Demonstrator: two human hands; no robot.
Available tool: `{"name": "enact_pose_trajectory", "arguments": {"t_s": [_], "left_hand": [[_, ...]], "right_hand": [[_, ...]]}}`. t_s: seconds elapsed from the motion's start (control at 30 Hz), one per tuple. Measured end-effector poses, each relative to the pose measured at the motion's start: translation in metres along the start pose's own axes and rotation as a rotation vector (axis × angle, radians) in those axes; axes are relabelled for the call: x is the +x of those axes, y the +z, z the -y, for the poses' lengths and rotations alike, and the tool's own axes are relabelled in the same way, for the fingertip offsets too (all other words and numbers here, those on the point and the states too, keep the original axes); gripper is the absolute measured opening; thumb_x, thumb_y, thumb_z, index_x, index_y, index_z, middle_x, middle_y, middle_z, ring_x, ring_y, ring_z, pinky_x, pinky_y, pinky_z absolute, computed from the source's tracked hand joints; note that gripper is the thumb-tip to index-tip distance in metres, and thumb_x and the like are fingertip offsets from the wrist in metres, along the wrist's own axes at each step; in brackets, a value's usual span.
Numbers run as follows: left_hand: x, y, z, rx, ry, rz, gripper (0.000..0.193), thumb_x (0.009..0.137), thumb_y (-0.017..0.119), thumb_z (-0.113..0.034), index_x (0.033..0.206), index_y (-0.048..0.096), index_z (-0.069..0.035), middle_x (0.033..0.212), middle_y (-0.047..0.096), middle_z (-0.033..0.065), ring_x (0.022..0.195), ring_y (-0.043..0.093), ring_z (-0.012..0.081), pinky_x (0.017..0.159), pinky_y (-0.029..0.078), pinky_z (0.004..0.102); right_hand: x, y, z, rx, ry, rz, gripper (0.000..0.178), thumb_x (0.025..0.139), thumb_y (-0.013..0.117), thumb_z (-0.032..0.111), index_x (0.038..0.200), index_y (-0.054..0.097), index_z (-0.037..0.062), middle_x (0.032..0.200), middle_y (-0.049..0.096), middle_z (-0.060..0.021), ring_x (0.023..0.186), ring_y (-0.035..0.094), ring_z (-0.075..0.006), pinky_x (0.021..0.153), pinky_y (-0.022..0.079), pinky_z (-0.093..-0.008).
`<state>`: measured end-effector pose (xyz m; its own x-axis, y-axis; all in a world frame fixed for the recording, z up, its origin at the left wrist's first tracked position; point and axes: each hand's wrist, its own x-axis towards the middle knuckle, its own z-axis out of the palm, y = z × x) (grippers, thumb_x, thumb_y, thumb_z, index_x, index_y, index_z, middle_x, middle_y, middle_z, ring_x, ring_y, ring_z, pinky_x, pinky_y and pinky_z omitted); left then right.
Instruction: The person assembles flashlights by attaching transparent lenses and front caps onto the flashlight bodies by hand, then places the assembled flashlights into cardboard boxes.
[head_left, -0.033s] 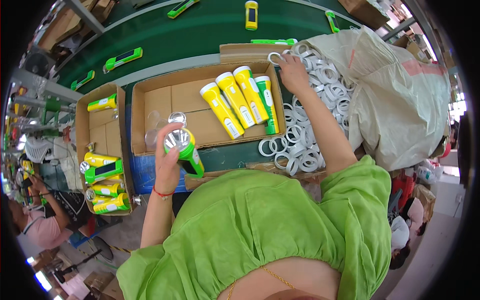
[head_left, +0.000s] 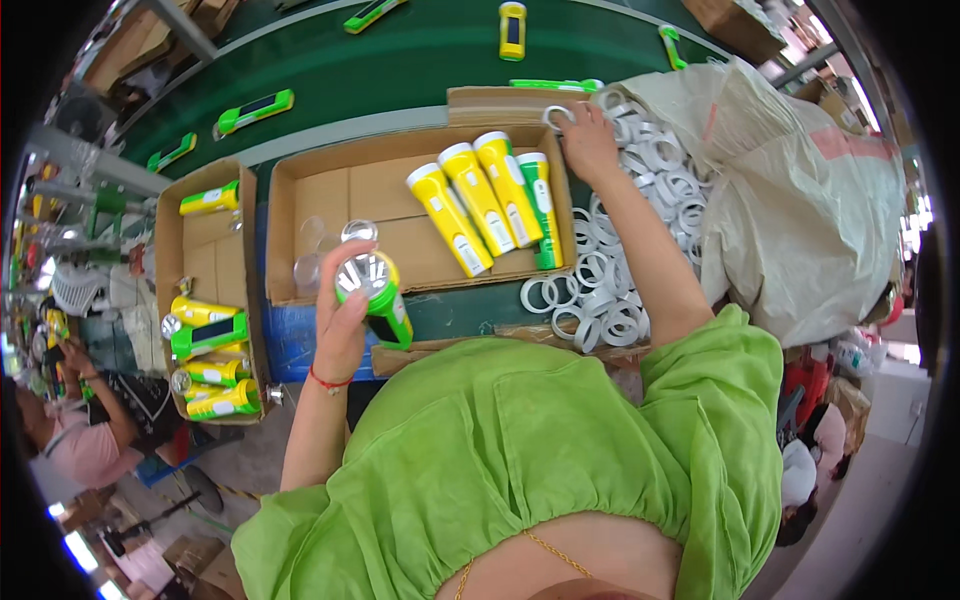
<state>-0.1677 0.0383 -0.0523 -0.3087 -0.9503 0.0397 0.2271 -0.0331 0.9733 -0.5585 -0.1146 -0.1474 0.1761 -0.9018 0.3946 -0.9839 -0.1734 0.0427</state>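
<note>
My left hand (head_left: 340, 325) grips a green and yellow flashlight (head_left: 380, 295) by its body, the silver reflector head facing up, just in front of a wide cardboard box (head_left: 330, 195). Three yellow flashlights (head_left: 480, 200) lie side by side in the right part of that box. My right hand (head_left: 592, 142) reaches far over a heap of white plastic rings (head_left: 610, 290) spilling from a beige sack (head_left: 800, 200). Its fingertips pinch one white ring (head_left: 555, 117) at the box's far right corner.
A narrow cardboard box (head_left: 200, 255) on the left holds several green and yellow flashlights. Clear round lenses (head_left: 310, 250) lie in the wide box. Beyond runs a green conveyor belt (head_left: 400, 60) carrying flashlights. Another person (head_left: 90, 430) sits at lower left.
</note>
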Motion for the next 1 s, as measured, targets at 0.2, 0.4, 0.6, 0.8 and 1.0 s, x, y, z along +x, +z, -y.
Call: {"name": "enact_pose_trajectory", "arguments": {"t_s": [0.2,0.4,0.6,0.8,1.0], "left_hand": [[-0.007,-0.005,-0.007,0.031,0.076,0.025,0.056,0.083,0.057,-0.022,0.132,0.036,-0.004,0.121,0.043,0.008,0.11,0.043,0.0141,0.097,0.034,0.0279],[0.0,-0.007,-0.005,-0.005,0.099,0.02,0.049,0.087,0.056,-0.021,0.128,0.032,-0.008,0.114,0.041,0.0077,0.109,0.042,0.0148,0.096,0.034,0.0288],[0.003,-0.01,-0.002,0.028,0.01,0.045,0.052,0.091,0.054,-0.031,0.128,0.028,-0.006,0.116,0.038,0.0085,0.112,0.04,0.0155,0.098,0.032,0.0301],[-0.008,-0.017,-0.005,0.061,0.056,0.039,0.057,0.092,0.051,-0.041,0.128,0.029,-0.004,0.12,0.039,0.0109,0.116,0.038,0.0184,0.1,0.031,0.0318],[-0.008,-0.021,0.013,0.125,0.112,-0.012,0.074,0.089,0.037,-0.063,0.132,0.027,-0.004,0.123,0.042,0.0089,0.116,0.042,0.0149,0.097,0.036,0.0288]], "right_hand": [[0.021,-0.005,0.001,0.106,0.024,-0.007,0.023,0.078,0.057,0.01,0.099,0.06,0.001,0.115,0.058,-0.0174,0.107,0.052,-0.0356,0.092,0.041,-0.0442],[0.013,-0.123,0.112,1.08,-0.032,-0.162,0.013,0.077,0.054,0.003,0.089,0.048,0.0035,0.131,0.047,-0.0183,0.114,0.049,-0.0315,0.094,0.039,-0.0373],[-0.002,-0.166,0.207,0.947,-0.683,-0.136,0.025,0.071,0.06,-0.001,0.093,0.05,0.0033,0.133,0.046,-0.0194,0.121,0.046,-0.0363,0.098,0.037,-0.0432],[-0.009,-0.156,0.226,0.983,-0.801,-0.065,0.038,0.069,0.062,-0.004,0.106,0.054,0.0021,0.13,0.051,-0.0156,0.117,0.051,-0.0346,0.091,0.045,-0.0416],[-0.019,-0.153,0.241,1.043,-0.765,0.004,0.057,0.067,0.074,0.007,0.119,0.052,0.0014,0.126,0.054,-0.0154,0.116,0.052,-0.0327,0.093,0.046,-0.0394]]}}
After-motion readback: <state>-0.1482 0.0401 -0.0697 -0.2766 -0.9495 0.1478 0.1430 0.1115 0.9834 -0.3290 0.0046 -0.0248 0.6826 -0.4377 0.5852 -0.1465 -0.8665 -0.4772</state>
